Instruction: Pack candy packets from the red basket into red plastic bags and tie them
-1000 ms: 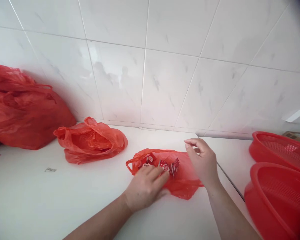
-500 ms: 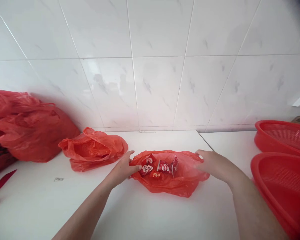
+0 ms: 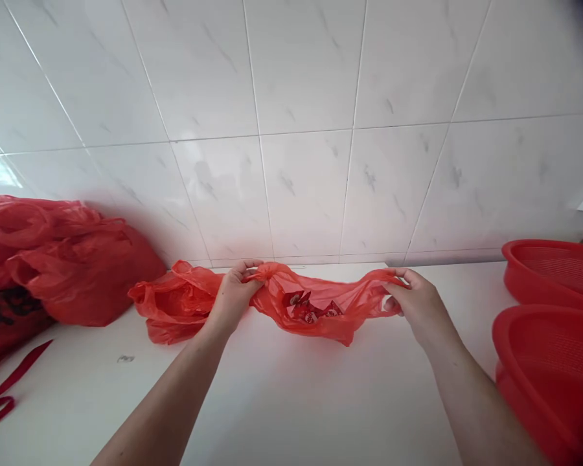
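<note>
A thin red plastic bag (image 3: 330, 330) is stretched between my two hands, its mouth spread wide. My left hand (image 3: 238, 288) pinches the bag's left end between thumb and fingers. At the opposite end my right hand (image 3: 411, 294) grips the plastic in the same way. Several small wrapped candies (image 3: 311, 312), dark red with white print, lie together in the bag's middle. Just behind my left wrist sits a second red plastic bag (image 3: 170, 307), crumpled with its mouth open; my forearm covers part of it.
Large stuffed red bags (image 3: 92, 272) stand at the far left against the tiled wall (image 3: 306, 188). A red ribbon strap (image 3: 19, 375) lies in front of them. Two red plastic baskets, a near one (image 3: 544, 362) and a far one (image 3: 539, 268), stand at the right on the white table (image 3: 296, 414).
Both hands have raised the bag's ends, so its middle sags and the candies have slid together. My left hand has shifted its hold to the gathered top edge. The view has tilted up slightly.
</note>
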Action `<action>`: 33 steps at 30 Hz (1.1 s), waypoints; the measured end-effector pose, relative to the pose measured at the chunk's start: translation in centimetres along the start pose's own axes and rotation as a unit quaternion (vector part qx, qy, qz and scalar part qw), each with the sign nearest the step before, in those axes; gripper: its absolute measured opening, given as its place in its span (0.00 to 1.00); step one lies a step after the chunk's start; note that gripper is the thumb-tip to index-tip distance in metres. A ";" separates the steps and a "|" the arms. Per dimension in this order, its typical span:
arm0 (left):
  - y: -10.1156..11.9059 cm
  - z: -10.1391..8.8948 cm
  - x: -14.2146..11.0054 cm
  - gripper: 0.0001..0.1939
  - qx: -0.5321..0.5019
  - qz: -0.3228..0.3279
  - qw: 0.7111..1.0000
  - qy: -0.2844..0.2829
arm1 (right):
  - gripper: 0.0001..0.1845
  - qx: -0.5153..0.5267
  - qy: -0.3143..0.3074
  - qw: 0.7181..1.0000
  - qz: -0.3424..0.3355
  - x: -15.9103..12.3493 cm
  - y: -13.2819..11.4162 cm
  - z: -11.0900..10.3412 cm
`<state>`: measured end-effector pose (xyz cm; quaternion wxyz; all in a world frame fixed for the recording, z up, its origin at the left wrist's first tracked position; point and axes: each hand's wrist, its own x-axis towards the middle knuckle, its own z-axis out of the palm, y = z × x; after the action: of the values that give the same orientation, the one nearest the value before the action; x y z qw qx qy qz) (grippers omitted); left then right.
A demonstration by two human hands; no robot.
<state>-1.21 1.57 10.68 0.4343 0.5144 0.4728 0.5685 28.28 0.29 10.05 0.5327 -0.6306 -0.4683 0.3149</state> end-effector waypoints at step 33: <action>-5.9 -5.5 -4.8 0.51 0.125 0.044 0.926 -0.352 | 0.14 0.107 -0.254 0.961 0.026 0.2 8.2 5.9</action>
<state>-6.22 -2.59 3.86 0.4793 0.7522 0.3335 0.3053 25.14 2.74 0.79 0.4524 -0.4812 -0.5348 0.5271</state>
